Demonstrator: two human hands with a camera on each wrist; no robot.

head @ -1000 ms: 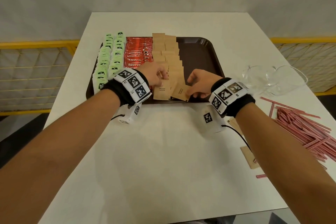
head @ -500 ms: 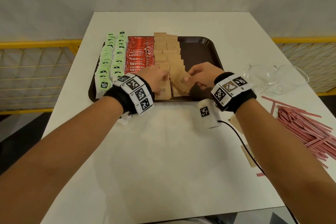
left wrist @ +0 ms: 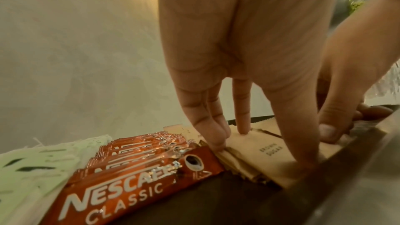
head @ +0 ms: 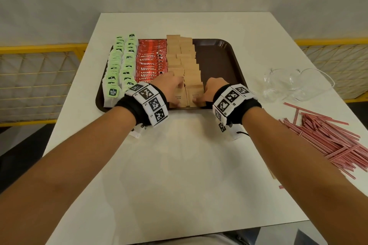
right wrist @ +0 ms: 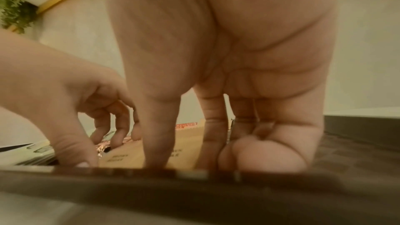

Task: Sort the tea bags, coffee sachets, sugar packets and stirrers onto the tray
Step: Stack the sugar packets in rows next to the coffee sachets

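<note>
A dark brown tray [head: 217, 61] holds green tea bags [head: 119, 65] on the left, red coffee sachets [head: 149, 61] beside them, then two columns of brown sugar packets [head: 183, 55]. Both hands are at the near end of the sugar columns. My left hand [head: 173, 89] presses straight fingers [left wrist: 218, 139] and thumb on the front packet [left wrist: 270, 151] of the left column. My right hand [head: 209, 91] pinches the front packet [head: 196, 96] of the right column between thumb [right wrist: 155, 143] and index finger, its other fingers curled. That packet lies flat on the tray. Red-striped stirrers [head: 328, 139] lie piled on the table at right.
Clear plastic containers [head: 298, 83] stand empty on the table to the right of the tray. The tray's right third is bare. A yellow mesh railing [head: 39, 65] runs on both sides of the white table [head: 179, 165].
The right hand carried a sugar packet from the tray's near edge up over the column, then laid it flat at the front of the right column. The left hand stayed on its packet.
</note>
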